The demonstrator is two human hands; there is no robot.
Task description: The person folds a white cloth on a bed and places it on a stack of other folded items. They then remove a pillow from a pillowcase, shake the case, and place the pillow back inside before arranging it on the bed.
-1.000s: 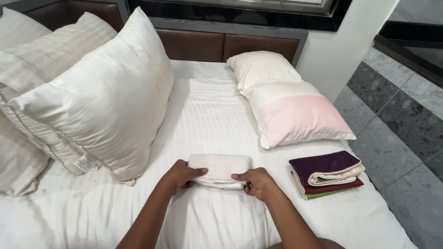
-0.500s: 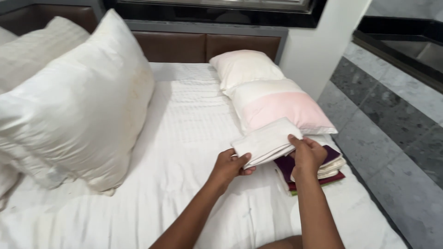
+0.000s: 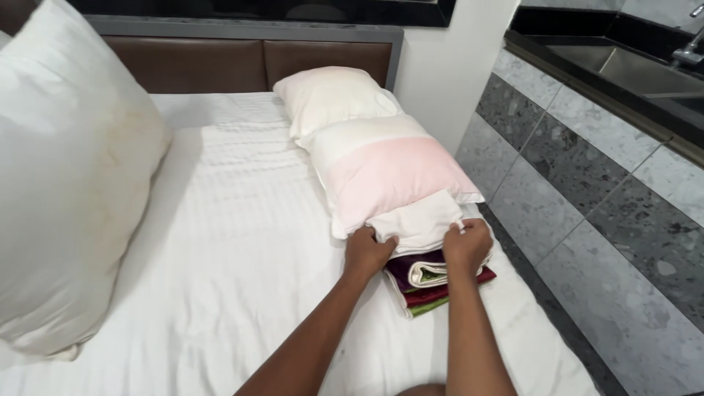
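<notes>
Far left, big white pillow point(image 3: 70, 183), plump, smooth cotton case with a faint yellowish stain, standing up on edge, so probably propped to keep the middle free. Next, white bed sheet point(image 3: 227, 242) with fine woven stripes, soft wrinkles, pulled mostly flat over the bed. Behind, brown padded headboard point(image 3: 220, 66) in a grey frame. Centre, left hand point(image 3: 369, 251) curled shut over the near left edge of the folded white cloth point(image 3: 418, 224), fingers tucked under, thumb side on top; looks like a pinch to keep the folds from slipping. Folded white cloth itself soft, matte, a thick rectangular bundle, lying on top of the stack of folded linens point(image 3: 433, 286) at the right edge of the bed, far end touching the pink-banded pillow point(image 3: 389, 172). Stack beneath: dark purple layer, cream layer, red and green edges at the bottom, all flat-folded, edges roughly aligned, apparently piled to keep them tidy. Right hand point(image 3: 467, 246) closed on the near right edge of the same cloth, knuckles up, pressing down. Pink-banded pillow lying flat, white ends, pale pink middle, overlapping a cream pillow point(image 3: 330, 95) up by the headboard. Far right, grey speckled stone-tile wall point(image 3: 587, 183), hard and glossy, with a dark counter point(image 3: 660, 103) and steel sink point(image 3: 645, 70) above.
</notes>
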